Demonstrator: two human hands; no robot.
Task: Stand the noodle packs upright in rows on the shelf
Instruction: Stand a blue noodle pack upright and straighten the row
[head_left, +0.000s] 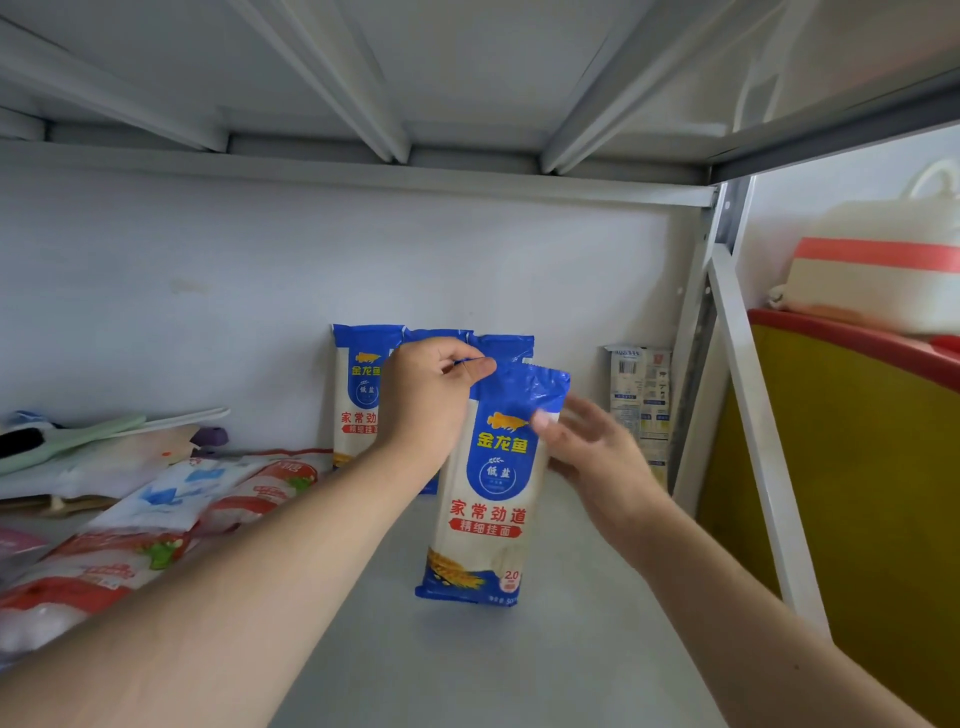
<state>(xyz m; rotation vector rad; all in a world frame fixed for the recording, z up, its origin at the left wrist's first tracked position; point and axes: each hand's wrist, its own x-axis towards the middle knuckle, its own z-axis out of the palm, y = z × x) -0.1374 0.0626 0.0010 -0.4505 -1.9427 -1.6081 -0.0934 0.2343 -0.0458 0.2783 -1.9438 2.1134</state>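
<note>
A blue and white noodle pack (485, 499) stands upright on the grey shelf (545, 665), slightly tilted. My left hand (428, 400) pinches its blue top corner. My right hand (592, 452) is at the pack's right side with relaxed, blurred fingers near its upper edge; I cannot tell if they touch. Behind it, against the back wall, stand more of the same packs (358, 389), partly hidden by my left hand. One more pack (641, 410) stands with its back label showing at the shelf's right rear corner.
Red and white bags (104, 566) and blue and white bags (176, 488) lie piled on the left of the shelf. A white metal upright (748, 395) bounds the right side. Beyond it are a yellow panel with a red rim (857, 467) and a white container (883, 275).
</note>
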